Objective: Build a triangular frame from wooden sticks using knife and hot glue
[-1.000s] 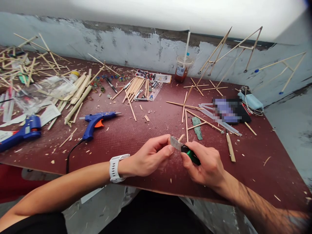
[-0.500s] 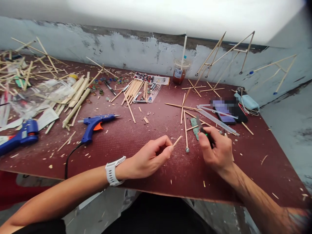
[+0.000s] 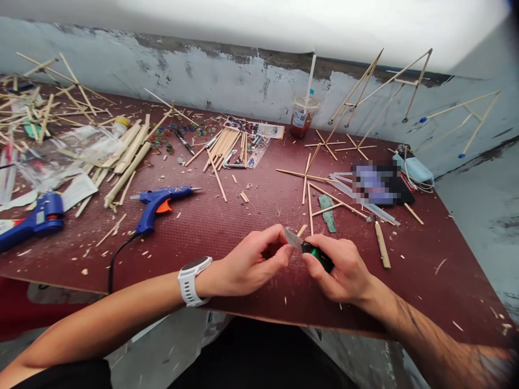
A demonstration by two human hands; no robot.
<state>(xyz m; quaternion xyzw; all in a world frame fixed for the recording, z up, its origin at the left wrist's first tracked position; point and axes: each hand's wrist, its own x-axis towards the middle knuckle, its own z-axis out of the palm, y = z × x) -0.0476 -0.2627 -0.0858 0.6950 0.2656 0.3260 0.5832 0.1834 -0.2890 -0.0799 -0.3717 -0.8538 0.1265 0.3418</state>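
My left hand (image 3: 253, 262), with a white watch on its wrist, pinches a short wooden stick (image 3: 301, 230) near the table's front edge. In my right hand (image 3: 343, 267) is a utility knife (image 3: 318, 256) with a black and green handle. Its blade points left and lies at my left fingertips, over the stick; whether it touches the wood I cannot tell. Just beyond my hands a frame of thin sticks (image 3: 310, 208) rests beside a green flat piece (image 3: 327, 213). A wooden-handled tool (image 3: 381, 246) lies right of my right hand.
A blue glue gun (image 3: 156, 208) and another blue tool (image 3: 46, 219) lie at left. Bundled sticks (image 3: 225, 148), a drink cup (image 3: 303, 116) and clear glue sticks (image 3: 360, 197) stand or lie farther back. Stick frames (image 3: 360, 92) lean at the back right wall.
My right hand has moved left with the knife, bringing the blade to the stick at my left fingertips. The wooden-handled tool is now uncovered. My left hand has barely moved.
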